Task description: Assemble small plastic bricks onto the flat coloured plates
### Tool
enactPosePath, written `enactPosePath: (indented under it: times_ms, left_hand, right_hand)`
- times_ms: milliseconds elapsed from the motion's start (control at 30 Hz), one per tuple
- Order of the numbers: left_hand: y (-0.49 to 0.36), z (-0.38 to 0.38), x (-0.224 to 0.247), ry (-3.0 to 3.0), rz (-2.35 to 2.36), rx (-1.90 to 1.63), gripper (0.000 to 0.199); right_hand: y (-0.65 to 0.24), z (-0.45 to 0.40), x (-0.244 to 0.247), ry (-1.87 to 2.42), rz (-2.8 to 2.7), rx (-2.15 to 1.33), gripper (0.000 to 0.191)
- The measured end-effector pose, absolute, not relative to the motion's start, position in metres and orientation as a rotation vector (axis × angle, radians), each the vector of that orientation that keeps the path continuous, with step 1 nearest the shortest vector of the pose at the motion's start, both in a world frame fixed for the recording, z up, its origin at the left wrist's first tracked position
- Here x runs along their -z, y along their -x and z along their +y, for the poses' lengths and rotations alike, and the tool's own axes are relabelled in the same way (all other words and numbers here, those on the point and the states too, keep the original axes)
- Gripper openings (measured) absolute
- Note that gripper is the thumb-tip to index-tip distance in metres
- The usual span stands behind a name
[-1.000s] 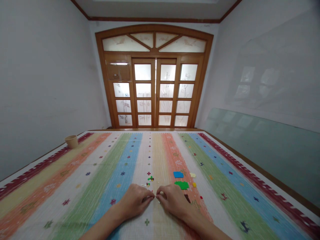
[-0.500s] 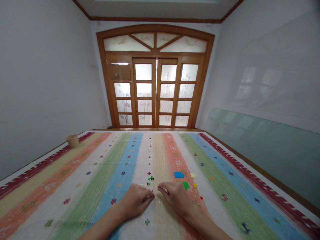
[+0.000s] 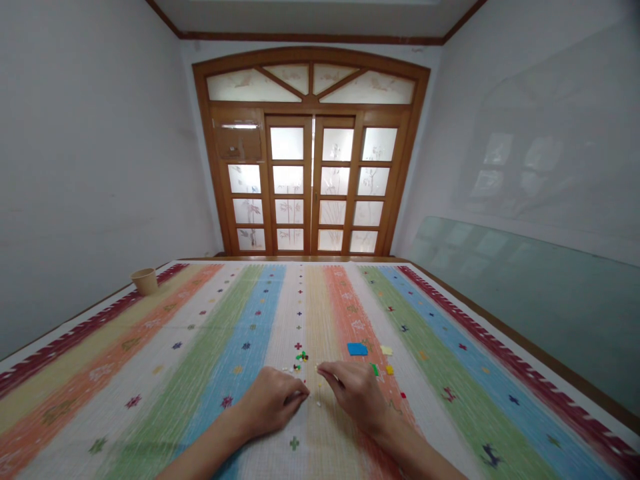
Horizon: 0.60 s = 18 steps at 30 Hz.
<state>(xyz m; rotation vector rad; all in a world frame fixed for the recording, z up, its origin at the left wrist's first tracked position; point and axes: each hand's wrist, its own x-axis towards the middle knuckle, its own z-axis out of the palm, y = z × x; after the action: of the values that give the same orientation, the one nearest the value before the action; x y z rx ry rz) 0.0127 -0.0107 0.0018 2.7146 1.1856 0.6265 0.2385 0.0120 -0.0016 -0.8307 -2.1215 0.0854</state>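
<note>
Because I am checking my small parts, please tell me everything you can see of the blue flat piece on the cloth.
The blue flat piece is a thin, roughly rectangular plate of solid bright blue, and it looks like plastic. Any studs or fine detail are too small to tell. It lies flat on the orange stripe of the striped tablecloth, and only the cloth seems to touch it. The right hand is nearby, nearer the viewer, and not touching it.

Tiny green, red and white plastic pieces (image 3: 301, 359), loosely scattered
</note>
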Motion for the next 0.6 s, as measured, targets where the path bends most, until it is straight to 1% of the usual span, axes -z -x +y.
enactPosePath:
  times_ms: [200, 600]
  left_hand:
    - [-0.013, -0.011, -0.002, -2.713, 1.173, -0.627, 0.019]
    - [-0.012, -0.012, -0.002, -2.701, 1.207, -0.608, 0.016]
  right_hand:
    - [-0.237, 0.009, -0.002, 0.856, -2.072, -0.177, 0.029]
    - [-0.228, 0.010, -0.011, 1.043, -1.799, -0.740, 0.036]
